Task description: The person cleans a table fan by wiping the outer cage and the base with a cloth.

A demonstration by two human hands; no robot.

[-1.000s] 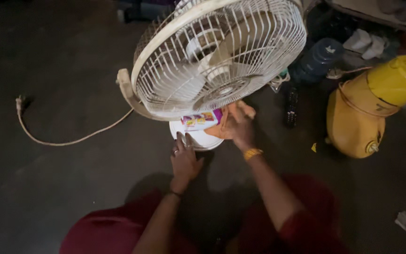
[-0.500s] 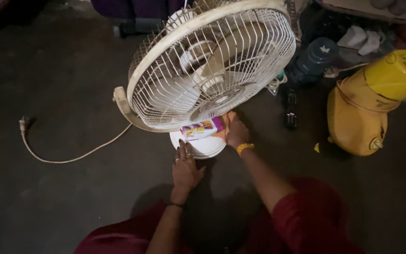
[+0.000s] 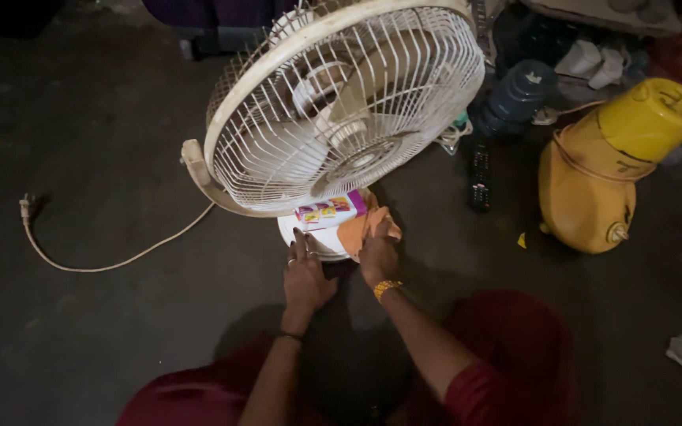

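right grip (image 3: pixel 378 254) bunches orange cloth (image 3: pixel 361 229), fan base (image 3: pixel 309 237) mostly hidden.

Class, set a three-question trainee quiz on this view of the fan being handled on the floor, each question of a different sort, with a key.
1. True or false: the right hand holds an orange cloth against the fan's base.
2. Where does the left hand rest? A) on the grille B) at the base's edge C) on the yellow container
3. Fill in: the cord's plug lies on the ____.

Key: 1 true; 2 B; 3 floor.
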